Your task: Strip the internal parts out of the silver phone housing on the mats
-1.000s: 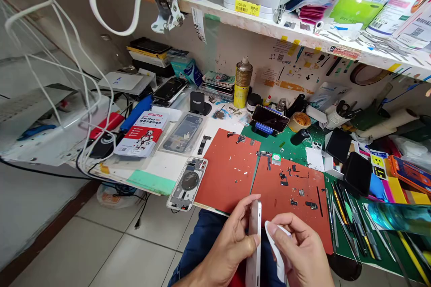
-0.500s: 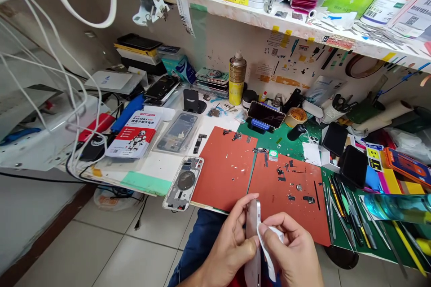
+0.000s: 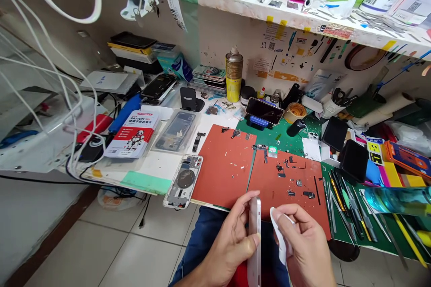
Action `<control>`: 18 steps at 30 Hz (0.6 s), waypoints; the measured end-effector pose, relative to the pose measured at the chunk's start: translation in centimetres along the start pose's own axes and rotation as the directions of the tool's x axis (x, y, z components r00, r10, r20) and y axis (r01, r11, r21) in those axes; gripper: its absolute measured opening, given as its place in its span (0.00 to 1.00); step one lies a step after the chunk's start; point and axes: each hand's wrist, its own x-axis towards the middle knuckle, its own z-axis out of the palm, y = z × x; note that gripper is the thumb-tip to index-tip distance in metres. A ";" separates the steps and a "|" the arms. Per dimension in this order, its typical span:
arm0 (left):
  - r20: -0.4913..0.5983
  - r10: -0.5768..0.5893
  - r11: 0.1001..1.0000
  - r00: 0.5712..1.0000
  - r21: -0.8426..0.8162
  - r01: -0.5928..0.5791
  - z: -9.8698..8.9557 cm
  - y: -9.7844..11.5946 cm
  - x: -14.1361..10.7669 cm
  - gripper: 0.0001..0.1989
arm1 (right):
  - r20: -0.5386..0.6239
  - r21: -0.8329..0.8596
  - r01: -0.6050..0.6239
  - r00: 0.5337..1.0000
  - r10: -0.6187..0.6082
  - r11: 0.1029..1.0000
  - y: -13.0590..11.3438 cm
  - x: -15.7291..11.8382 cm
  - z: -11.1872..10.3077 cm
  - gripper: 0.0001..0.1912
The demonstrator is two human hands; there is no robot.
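My left hand (image 3: 235,237) grips a silver phone housing (image 3: 255,251) on edge, its narrow side frame facing up. The thumb presses on the near side and the fingers lie behind it. To the right, my right hand (image 3: 301,240) pinches a folded white cloth or wipe (image 3: 280,240), apart from the housing. Both hands are over my lap at the bench's front edge. Just beyond them lies a red-brown mat (image 3: 269,197) with small dark phone parts on it. Another opened phone back housing (image 3: 183,181) rests to the left of the mat.
Tweezers and screwdrivers (image 3: 350,206) lie at the right beside a blue-green bottle (image 3: 393,199). A phone (image 3: 264,112) leans on a blue stand behind the mat, near a yellow spray can (image 3: 233,74). A battery box (image 3: 133,134) and white cables (image 3: 72,112) are at left. A shelf (image 3: 252,11) overhangs.
My right hand has moved the white cloth away from the housing's edge, to the right, opening a gap. My left hand still holds the housing. The camera view has shifted slightly.
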 end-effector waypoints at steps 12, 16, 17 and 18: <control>0.131 -0.006 0.998 0.991 -0.060 0.014 0.9 -0.2 -0.2 0.33 | -0.042 -0.305 0.263 0.956 -0.289 0.915 -1.3 -0.1 0.1 0.24; 0.058 -0.040 0.999 0.998 -0.031 0.042 0.5 -0.6 -0.2 0.37 | -0.286 -0.414 0.264 0.871 -0.400 0.871 -1.9 0.2 -4.2 0.28; 0.044 -0.050 0.998 0.998 -0.034 0.052 0.4 -0.6 -0.1 0.38 | -0.338 -0.475 0.226 0.845 -0.413 0.851 -2.0 0.3 -5.6 0.29; 0.037 -0.060 0.997 0.998 -0.044 0.062 0.3 -0.7 0.0 0.38 | -0.380 -0.541 0.165 0.826 -0.415 0.825 -2.2 0.3 -7.2 0.30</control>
